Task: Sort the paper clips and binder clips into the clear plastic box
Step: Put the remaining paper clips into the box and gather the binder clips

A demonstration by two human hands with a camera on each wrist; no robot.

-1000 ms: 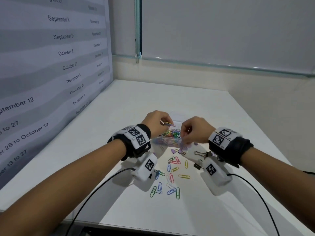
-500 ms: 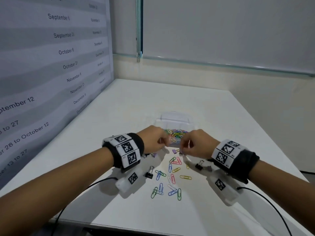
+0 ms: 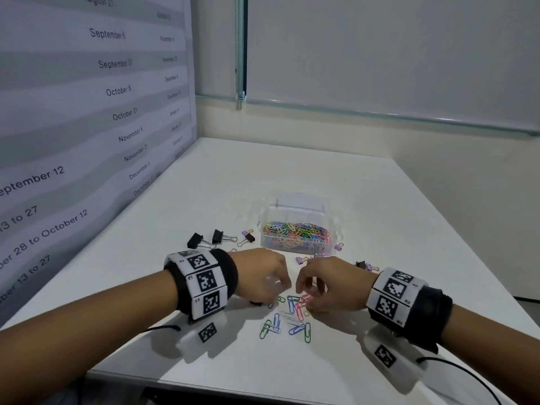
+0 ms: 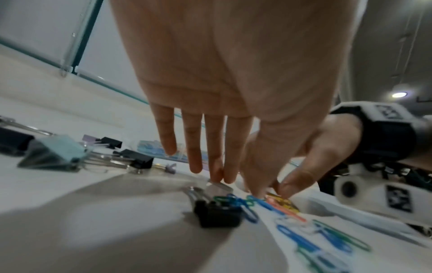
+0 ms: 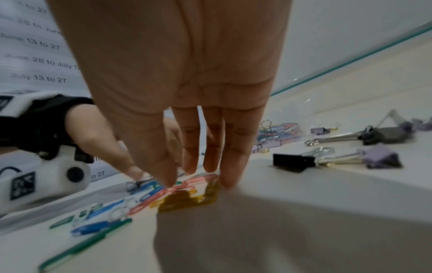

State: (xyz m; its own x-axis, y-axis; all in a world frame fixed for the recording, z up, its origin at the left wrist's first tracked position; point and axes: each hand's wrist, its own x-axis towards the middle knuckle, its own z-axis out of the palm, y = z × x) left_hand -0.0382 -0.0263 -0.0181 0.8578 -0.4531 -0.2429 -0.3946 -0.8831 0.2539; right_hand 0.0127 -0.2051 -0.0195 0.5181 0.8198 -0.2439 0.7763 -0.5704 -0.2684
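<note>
Paper clips, coloured wire (image 3: 292,317), lie scattered on the white table (image 3: 204,200) at 6 o'clock of the clear plastic box (image 3: 298,229), which sits near table centre, lid off, and holds a heap of mixed-colour paper clips (image 3: 296,232). Left hand (image 3: 260,280) and right hand (image 3: 330,283) are both down over the loose pile, fingertips nearly meeting. Left hand: fingers reach down fairly straight, middle fingertips (image 4: 217,175) on a small pale item, blurred; cannot tell if anything is gripped. Small black binder clip (image 4: 217,215) sits just under this hand, beside blue and green clips. Right hand: thumb and fingertips (image 5: 168,177) close together at pink and yellow paper clips (image 5: 187,192), touching them; whether it has actually pinched one, cannot tell, motion blur. Black binder clips with silver handles (image 3: 210,239) lie at 9 o'clock of the box, with a small purple one next to them. Purple and black binder clips (image 3: 366,266) at 4 o'clock of the box. Tiny purple clip (image 3: 339,246) touching the box's right corner. Wall poster with dates (image 3: 87,112) at the table's left.
</note>
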